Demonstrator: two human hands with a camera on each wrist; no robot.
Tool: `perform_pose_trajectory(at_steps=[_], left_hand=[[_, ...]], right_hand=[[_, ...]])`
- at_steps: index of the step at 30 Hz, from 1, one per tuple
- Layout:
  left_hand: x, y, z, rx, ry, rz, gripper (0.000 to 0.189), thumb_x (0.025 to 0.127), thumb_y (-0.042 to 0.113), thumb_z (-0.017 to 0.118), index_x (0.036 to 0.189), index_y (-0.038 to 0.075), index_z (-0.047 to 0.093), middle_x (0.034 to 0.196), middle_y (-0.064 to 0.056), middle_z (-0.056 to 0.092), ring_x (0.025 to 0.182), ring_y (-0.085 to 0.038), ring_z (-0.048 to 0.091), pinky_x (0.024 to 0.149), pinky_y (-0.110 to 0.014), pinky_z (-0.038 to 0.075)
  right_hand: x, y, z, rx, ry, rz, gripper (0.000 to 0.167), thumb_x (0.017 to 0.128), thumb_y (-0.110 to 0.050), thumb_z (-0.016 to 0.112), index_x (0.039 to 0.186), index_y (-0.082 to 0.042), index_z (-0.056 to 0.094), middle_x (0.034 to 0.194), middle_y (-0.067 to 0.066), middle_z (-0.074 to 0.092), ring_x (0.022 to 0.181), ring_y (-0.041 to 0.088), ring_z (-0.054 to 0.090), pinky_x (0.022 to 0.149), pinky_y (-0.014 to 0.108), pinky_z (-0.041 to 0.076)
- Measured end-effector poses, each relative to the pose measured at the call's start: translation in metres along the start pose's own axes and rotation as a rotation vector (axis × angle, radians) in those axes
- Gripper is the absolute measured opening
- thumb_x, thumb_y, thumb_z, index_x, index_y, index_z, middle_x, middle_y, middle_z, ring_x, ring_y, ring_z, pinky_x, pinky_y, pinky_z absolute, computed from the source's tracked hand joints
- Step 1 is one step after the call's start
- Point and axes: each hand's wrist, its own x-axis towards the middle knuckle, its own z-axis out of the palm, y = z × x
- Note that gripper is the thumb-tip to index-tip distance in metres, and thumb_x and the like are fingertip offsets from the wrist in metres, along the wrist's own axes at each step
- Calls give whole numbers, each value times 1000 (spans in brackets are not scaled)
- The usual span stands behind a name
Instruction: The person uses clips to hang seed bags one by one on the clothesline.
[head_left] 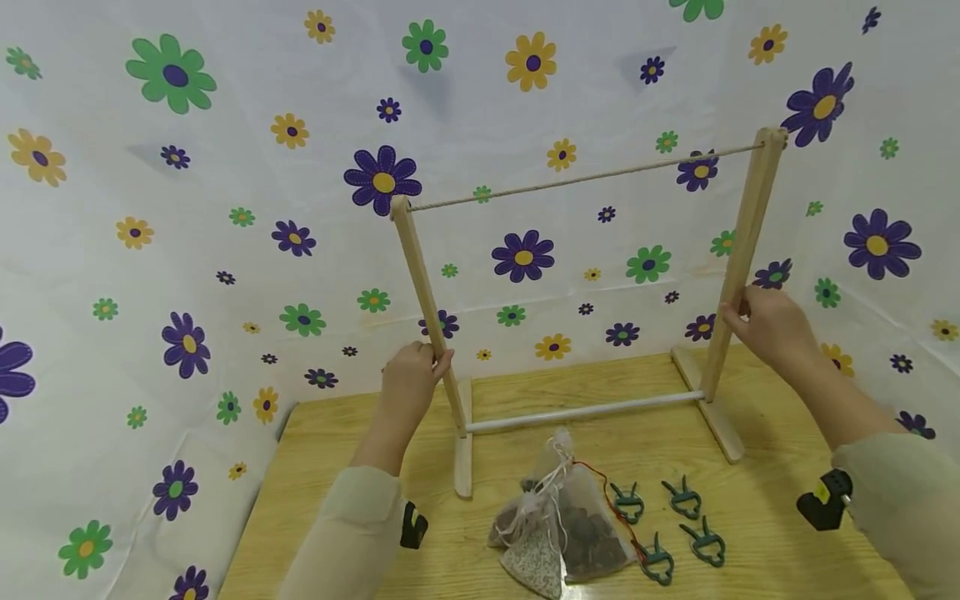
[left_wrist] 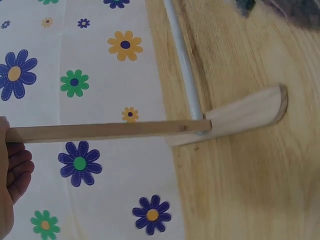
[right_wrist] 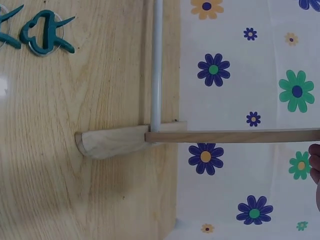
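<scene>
A wooden frame stands upright on the table, with a cord strung between the tops of its two posts and a white rod joining them low down. My left hand grips the left post in its lower half, thumb on the near side. On the right post, my right hand pinches the wood around mid-height. Both wooden feet, the left foot and the right foot, lie on the tabletop. Only a few fingers of each hand show at the edges of the wrist views.
In front of the frame lie several mesh drawstring bags with dark and speckled contents, and a red string. To their right are several green clips. White flowered cloth hangs behind the wooden table.
</scene>
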Motion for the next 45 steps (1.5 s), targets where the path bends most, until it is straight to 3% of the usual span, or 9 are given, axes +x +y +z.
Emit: perform_pose_trajectory(at_steps=[9,18,21,24,27,30,35,40,45], left_hand=[[-5,12,6,-87,-52,-193,30,87,23,68,73,-3,63,65,-12,57,57,-24,55,51,-34,51],[-21,16,4,-113,-263,-318,36,91,33,63,79,-2,64,69,-10,59,58,-22,56,50,-33,50],[-34,19,6,-75,-271,-275,33,90,32,64,80,1,65,68,-7,59,55,-19,55,46,-29,46],[-50,24,12,-28,-200,-142,25,87,27,68,80,3,65,66,-5,62,51,-16,56,41,-25,44],[-65,28,20,7,-137,12,19,84,23,73,82,5,65,66,-4,64,49,-14,57,39,-23,43],[-76,31,23,5,-153,77,19,82,23,74,83,7,64,65,-2,62,49,-12,56,38,-21,40],[-86,38,17,-50,-274,56,18,83,27,73,79,11,64,59,3,56,45,-8,47,37,-19,33],[-96,51,7,-223,-430,-2,21,89,30,65,73,17,62,57,10,51,45,0,38,42,-17,32],[-111,65,6,-372,-456,13,21,88,27,65,70,18,62,58,10,52,48,3,39,45,-14,35]], right_hand=[[-2,-3,1,30,-74,136,24,92,-12,58,86,11,54,69,21,57,54,25,47,44,32,40],[-20,-4,2,52,-224,244,34,96,-18,53,94,16,55,77,27,61,57,27,54,48,37,45],[-28,-2,4,52,-299,262,39,97,-22,51,98,17,54,82,29,61,60,29,56,51,40,47],[-38,0,10,50,-336,262,39,97,-21,51,99,17,55,80,28,62,60,27,55,52,39,46],[-47,0,19,26,-311,207,33,93,-17,56,91,17,59,73,24,62,56,25,55,51,39,47],[-55,-3,27,14,-308,161,29,90,-14,58,87,15,60,71,23,62,56,26,56,51,40,48],[-71,-16,37,32,-352,119,26,89,-13,61,87,13,59,68,19,61,53,22,54,47,35,45],[-86,-26,48,14,-363,72,23,88,-16,64,82,6,60,58,6,54,45,13,42,42,28,35],[-98,-33,57,-14,-440,61,27,88,-19,65,85,7,59,57,5,54,44,12,44,42,27,37]])
